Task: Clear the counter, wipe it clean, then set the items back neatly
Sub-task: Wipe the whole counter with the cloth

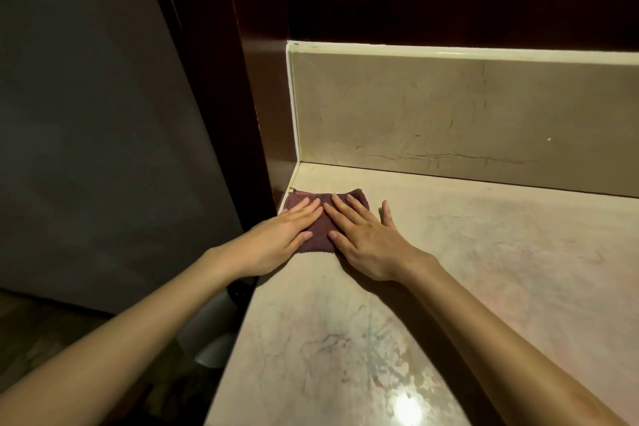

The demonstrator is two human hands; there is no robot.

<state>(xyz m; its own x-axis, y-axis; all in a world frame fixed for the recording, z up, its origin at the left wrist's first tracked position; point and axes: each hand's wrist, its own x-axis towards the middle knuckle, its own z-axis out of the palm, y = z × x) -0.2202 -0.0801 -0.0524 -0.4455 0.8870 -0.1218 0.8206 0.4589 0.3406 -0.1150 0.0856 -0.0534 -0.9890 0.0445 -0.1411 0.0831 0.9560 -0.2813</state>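
Cloth (pixel 326 218), soft and light, lies folded at the desk's (pixel 466 270) far-left corner; left hand (pixel 283 235) and right hand (pixel 366 239) press it with flat, straight fingers; likely slides best under palm pressure

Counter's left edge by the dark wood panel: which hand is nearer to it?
Left. The left hand presses flat on the maroon cloth right at that edge; the right hand presses the cloth's other side, farther in on the counter.
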